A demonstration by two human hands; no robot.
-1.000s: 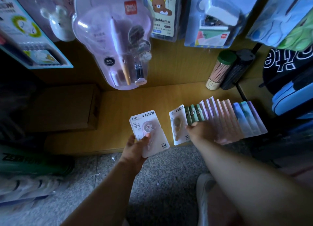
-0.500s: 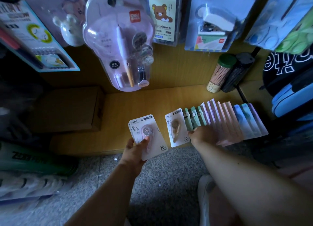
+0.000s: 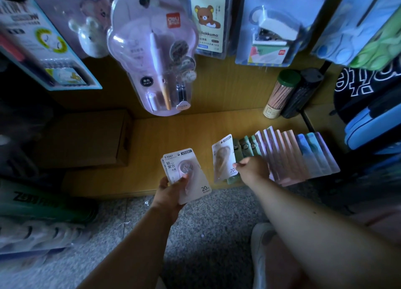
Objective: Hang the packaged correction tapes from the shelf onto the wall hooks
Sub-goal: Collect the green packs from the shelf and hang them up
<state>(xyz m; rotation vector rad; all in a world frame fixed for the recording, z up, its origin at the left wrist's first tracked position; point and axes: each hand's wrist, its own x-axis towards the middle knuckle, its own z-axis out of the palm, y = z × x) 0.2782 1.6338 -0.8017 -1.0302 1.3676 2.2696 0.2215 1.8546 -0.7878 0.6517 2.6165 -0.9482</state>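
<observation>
The packaged correction tapes (image 3: 288, 156) are standing in a fanned row on the wooden shelf (image 3: 173, 137), green cards nearest the hands, then pink, then blue at the far end; roughly a dozen edges are showing, but an exact count cannot be given because the cards overlap. The right hand (image 3: 252, 169) is pinching the lower corner of one beige-carded tape (image 3: 223, 158) between thumb and fingers and is holding it tilted at the near end of the row. Just beside the row, the left hand (image 3: 173, 190) is gripping a small stack of pink-carded tapes (image 3: 186, 176), thumb across the front; at least two cards are showing at the stack's edge, and more cannot be confirmed. Neither hand is free. Above the row, five or six other blister packs are hanging on the back wall, among them a pink pen set (image 3: 156, 56), a bear-printed card (image 3: 207, 19) and a stapler pack (image 3: 271, 35); the hooks themselves are not visible. Beyond the row's far end, one green-capped pencil tube (image 3: 280, 93) and one dark tube (image 3: 301, 93) are standing against the wall. Probable risks: the corner pinch is slight, so the beige card may slip or rotate out of the fingers; the wrist may topple the adjacent green cards; the left-hand stack may fan out and drop a card.
</observation>
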